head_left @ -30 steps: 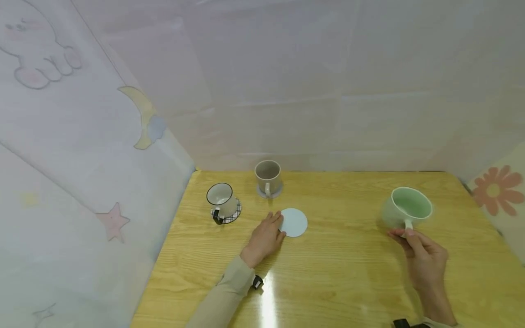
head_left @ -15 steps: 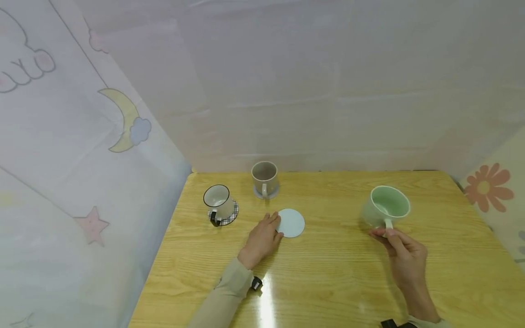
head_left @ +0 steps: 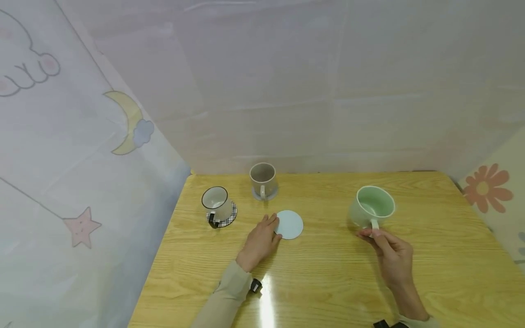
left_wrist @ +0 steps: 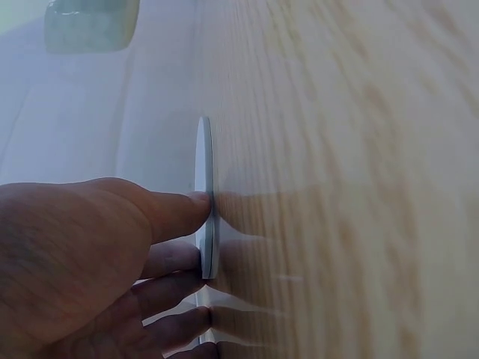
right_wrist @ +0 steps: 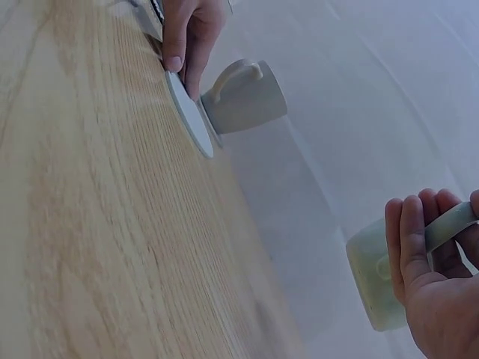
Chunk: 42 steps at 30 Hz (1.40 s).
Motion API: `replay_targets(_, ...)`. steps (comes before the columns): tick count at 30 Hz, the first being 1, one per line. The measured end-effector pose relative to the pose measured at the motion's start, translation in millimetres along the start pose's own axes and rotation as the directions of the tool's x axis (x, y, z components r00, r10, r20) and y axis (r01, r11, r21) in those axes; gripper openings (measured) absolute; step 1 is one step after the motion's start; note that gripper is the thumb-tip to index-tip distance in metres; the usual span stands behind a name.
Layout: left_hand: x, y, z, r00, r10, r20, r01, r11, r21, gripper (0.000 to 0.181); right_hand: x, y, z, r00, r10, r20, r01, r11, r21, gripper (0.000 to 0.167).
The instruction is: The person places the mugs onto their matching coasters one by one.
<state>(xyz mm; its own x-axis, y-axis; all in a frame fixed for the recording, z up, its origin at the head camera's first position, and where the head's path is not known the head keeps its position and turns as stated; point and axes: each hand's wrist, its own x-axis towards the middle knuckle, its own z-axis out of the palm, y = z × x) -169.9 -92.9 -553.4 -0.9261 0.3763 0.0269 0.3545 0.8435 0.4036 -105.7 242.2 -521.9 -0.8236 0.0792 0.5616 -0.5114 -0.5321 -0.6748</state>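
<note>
A pale blue round coaster [head_left: 289,224] lies flat on the wooden table. My left hand [head_left: 258,240] rests at its left side, with thumb and fingertips touching the edge; the fingers look fairly straight in the left wrist view. To the right, my right hand [head_left: 391,257] pinches the handle of a light green mug [head_left: 362,214], held upright above the table. In the right wrist view, this mug [right_wrist: 370,277] shows partly behind the fingers.
Left of the coaster, a white mug [head_left: 219,205] with a black rim stands on a checked coaster [head_left: 232,214]. Farther back is a grey mug [head_left: 266,187] on a greyish coaster [head_left: 255,193]. Cloth with cartoon prints [head_left: 262,91] hangs behind and beside the table [head_left: 320,282].
My right hand has carried the green mug leftward, nearer the pale blue coaster. The left hand has stayed at the coaster's edge. The head view has shifted slightly.
</note>
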Motion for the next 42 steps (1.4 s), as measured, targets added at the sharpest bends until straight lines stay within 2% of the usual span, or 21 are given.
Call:
replay_targets(11,0.8,2.1,-1.9,1.0,0.003,0.005,-0.003,1.0,-0.014,0.055,0.0,2,0,0.996,0.024,0.084,-0.02,0.998,-0.054,0.032)
replay_targets(29,0.4,3.9,-3.0,1.0,0.004,-0.005,-0.004,1.0,-0.015,0.054,-0.8,6,13,0.993,0.044,0.109,-0.037,0.997,-0.066,0.029)
replay_targets(37,0.8,1.2,-0.2,1.0,0.003,-0.003,-0.003,1.0,-0.011,0.054,-4.4,7,17,0.987,0.113,0.114,-0.091,0.979,-0.183,0.027)
replay_targets(42,1.6,-0.6,2.1,1.0,-0.004,0.003,0.004,1.0,-0.005,0.055,-5.7,10,19,0.982,0.14,0.125,-0.115,0.975,-0.191,0.028)
